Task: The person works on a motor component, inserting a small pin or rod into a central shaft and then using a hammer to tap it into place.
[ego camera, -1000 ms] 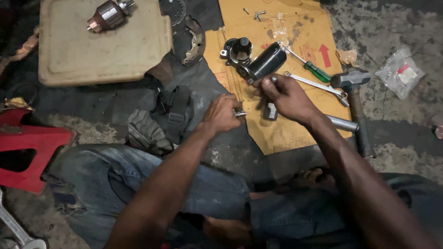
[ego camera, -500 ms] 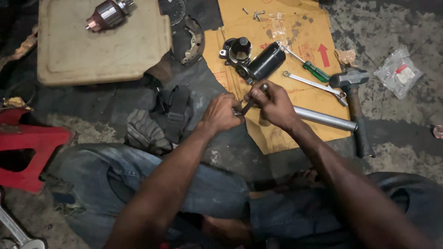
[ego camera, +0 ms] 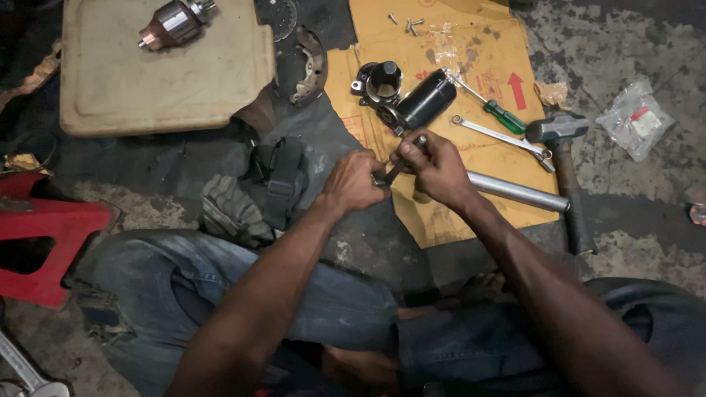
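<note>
My left hand (ego camera: 354, 181) and my right hand (ego camera: 435, 165) meet over the edge of a brown cardboard sheet (ego camera: 471, 81). The right hand grips a slim metal tool (ego camera: 406, 158) that slants down toward a small metal part pinched in the left hand's fingers; that part is mostly hidden. Just beyond the hands lies a black cylindrical motor body (ego camera: 425, 101) joined to a metal housing (ego camera: 379, 84).
On the cardboard lie a green-handled screwdriver (ego camera: 494, 109), a spanner (ego camera: 500, 137), a silver tube (ego camera: 515, 191), a hammer (ego camera: 562, 169) and loose screws (ego camera: 412, 23). A beige board (ego camera: 132, 88) holds a motor armature (ego camera: 173, 22). A red stand (ego camera: 44, 235) is at left, a plastic bag (ego camera: 634, 117) at right.
The right hand left the cardboard near the tube and came up to the left hand, now holding the slim tool against the small part. The left hand shifted slightly right.
</note>
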